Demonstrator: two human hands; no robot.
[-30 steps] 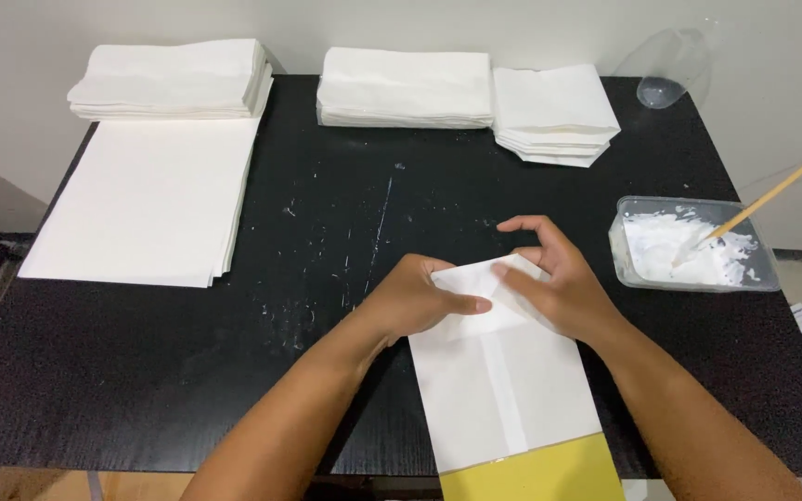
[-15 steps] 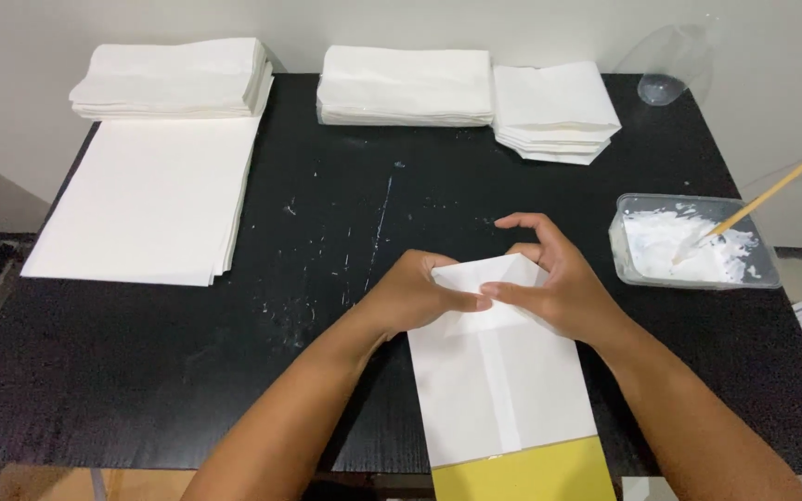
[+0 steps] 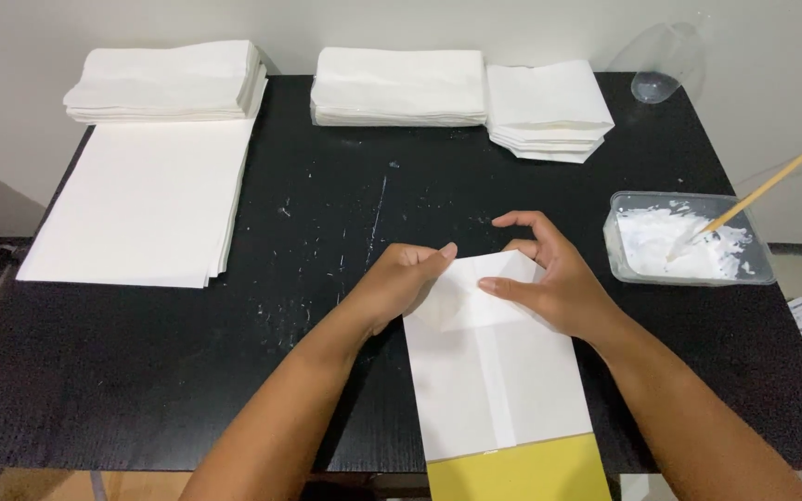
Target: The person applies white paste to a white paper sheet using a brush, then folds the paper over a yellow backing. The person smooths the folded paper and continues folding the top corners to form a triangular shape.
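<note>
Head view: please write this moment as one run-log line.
left hand: on bag top | right hand: on bag top fold | bag: flat on table | paste tub: right, stick in it

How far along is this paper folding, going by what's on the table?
Done: folded pieces stacked at the back. In hand: left hand and right hand press the top fold of a white paper piece. Left: flat sheets unfolded, paste tub waiting.
</note>
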